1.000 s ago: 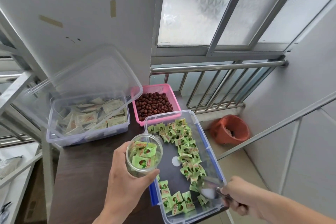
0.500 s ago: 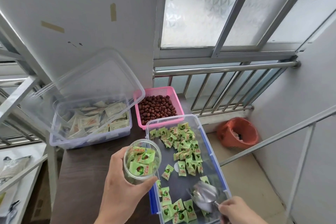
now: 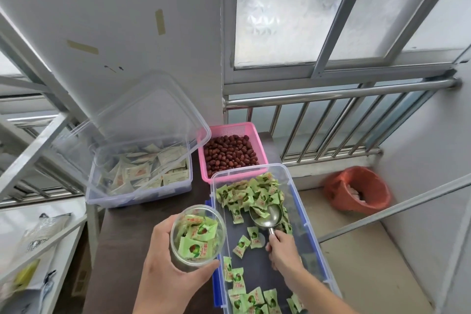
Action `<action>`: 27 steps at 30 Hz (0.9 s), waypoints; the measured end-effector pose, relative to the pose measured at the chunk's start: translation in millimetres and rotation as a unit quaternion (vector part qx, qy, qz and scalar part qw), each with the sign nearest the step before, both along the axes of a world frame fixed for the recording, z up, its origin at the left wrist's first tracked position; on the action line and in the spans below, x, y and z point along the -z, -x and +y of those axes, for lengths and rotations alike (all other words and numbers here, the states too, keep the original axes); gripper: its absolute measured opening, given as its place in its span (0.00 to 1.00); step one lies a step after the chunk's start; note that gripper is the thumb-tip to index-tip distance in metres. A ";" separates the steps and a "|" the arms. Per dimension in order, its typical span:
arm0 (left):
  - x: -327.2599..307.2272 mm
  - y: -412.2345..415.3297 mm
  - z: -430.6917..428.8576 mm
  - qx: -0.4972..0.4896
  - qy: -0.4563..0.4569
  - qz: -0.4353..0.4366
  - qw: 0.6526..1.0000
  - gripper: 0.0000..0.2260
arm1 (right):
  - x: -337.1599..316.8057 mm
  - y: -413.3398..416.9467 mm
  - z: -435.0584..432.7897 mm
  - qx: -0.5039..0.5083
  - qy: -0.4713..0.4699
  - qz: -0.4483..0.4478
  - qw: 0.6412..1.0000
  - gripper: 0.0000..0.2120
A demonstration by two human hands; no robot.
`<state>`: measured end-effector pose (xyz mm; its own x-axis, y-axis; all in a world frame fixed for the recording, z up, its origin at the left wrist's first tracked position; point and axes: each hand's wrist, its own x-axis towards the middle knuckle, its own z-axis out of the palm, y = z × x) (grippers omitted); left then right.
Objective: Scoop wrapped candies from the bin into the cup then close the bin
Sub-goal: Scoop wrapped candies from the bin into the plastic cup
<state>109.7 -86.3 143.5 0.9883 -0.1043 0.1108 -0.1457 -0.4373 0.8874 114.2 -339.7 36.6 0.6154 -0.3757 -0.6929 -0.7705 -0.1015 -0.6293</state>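
Green-wrapped candies [image 3: 251, 192] lie heaped at the far end of a clear plastic bin [image 3: 304, 214] with blue side rails, with loose ones scattered along its dark floor and another cluster at the near end. The bin sits open on the right side of a dark brown table [image 3: 119, 257]. Inside it, a metal scoop [image 3: 266, 215] has its bowl pushed into the near edge of the far heap, one candy lying in it. The right hand [image 3: 283, 250] is closed around the scoop's handle, reaching in from the near end. The left hand [image 3: 169, 276] wraps a clear round cup [image 3: 197, 236], held upright just left of the bin and about half full of the same candies. Behind the bin stands a pink basket [image 3: 230, 129] of red dates. To its left is a second clear container [image 3: 139, 195] holding pale sachets, its lid [image 3: 132, 122] propped up against the wall. An orange bucket [image 3: 356, 190] sits on the floor to the right.
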 end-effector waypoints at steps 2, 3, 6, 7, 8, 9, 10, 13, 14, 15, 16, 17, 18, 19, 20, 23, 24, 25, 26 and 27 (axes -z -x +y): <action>-1.1 2.5 1.8 -0.010 -0.005 0.001 1.000 0.48 | 4.1 3.5 0.1 0.002 -0.016 -0.004 1.000 0.15; -1.6 3.8 3.0 -0.016 -0.007 0.004 1.000 0.48 | 6.5 6.9 -1.4 0.004 -0.025 -0.009 1.000 0.16; -2.3 7.0 5.8 -0.035 -0.014 0.007 0.999 0.49 | 11.9 11.3 -3.0 -0.009 -0.041 -0.033 0.999 0.18; -2.5 7.7 5.4 -0.038 -0.015 0.010 0.999 0.49 | 13.9 9.1 -2.1 -0.014 -0.038 -0.034 0.999 0.18; -3.6 8.5 4.0 -0.040 -0.017 0.015 0.999 0.49 | 13.6 6.3 -0.6 -0.017 -0.039 -0.031 0.999 0.18; -5.1 9.1 2.2 -0.042 -0.020 0.019 0.999 0.48 | 13.2 4.3 1.4 -0.019 -0.045 -0.028 0.998 0.18; -6.5 9.6 1.1 -0.041 -0.023 0.021 0.999 0.48 | 13.5 4.2 2.8 -0.019 -0.052 -0.027 0.998 0.18; -7.7 9.6 -0.2 -0.042 -0.026 0.021 0.999 0.48 | 9.9 15.3 -1.6 -0.025 -0.072 -0.048 0.996 0.18; -6.9 9.2 -0.5 -0.041 -0.028 0.024 0.998 0.48 | 6.0 21.0 -4.8 -0.032 -0.071 -0.060 0.995 0.18; -5.6 8.3 -0.9 -0.036 -0.032 0.026 0.998 0.48 | 1.0 26.3 -8.8 -0.040 -0.071 -0.072 0.994 0.18; -4.3 7.5 -1.5 -0.029 -0.037 0.026 0.999 0.47 | -5.4 30.6 -13.7 -0.044 -0.073 -0.085 0.993 0.17; -2.7 6.0 -1.6 -0.021 -0.042 0.023 0.999 0.47 | -12.9 34.2 -19.6 -0.048 -0.079 -0.099 0.991 0.17; -1.5 4.4 -1.5 -0.014 -0.047 0.018 0.999 0.47 | -22.4 37.1 -26.0 -0.051 -0.088 -0.118 0.988 0.17; -0.8 2.4 -1.9 -0.007 -0.050 0.013 0.999 0.47 | -35.8 39.8 -32.2 -0.056 -0.095 -0.141 0.984 0.16; -0.8 0.0 -2.8 0.000 -0.050 0.010 0.999 0.46 | -51.6 42.2 -39.4 -0.062 -0.103 -0.163 0.979 0.16; -1.4 -7.7 -6.7 0.019 -0.047 0.000 0.999 0.44 | -115.2 46.6 -61.0 -0.100 -0.099 -0.202 0.969 0.12; -1.6 -10.1 -7.8 0.024 -0.043 -0.002 0.999 0.43 | -141.0 47.2 -67.2 -0.120 -0.096 -0.206 0.966 0.08; -2.3 -12.6 -9.3 0.028 -0.037 -0.003 0.999 0.42 | -167.4 47.4 -72.7 -0.142 -0.099 -0.206 0.963 0.10; -3.6 -14.8 -11.3 0.031 -0.029 -0.004 0.999 0.41 | -195.3 47.0 -76.0 -0.168 -0.102 -0.202 0.959 0.12; -4.5 -17.0 -13.4 0.033 -0.023 -0.003 0.999 0.40 | -222.7 46.1 -77.6 -0.196 -0.100 -0.195 0.956 0.13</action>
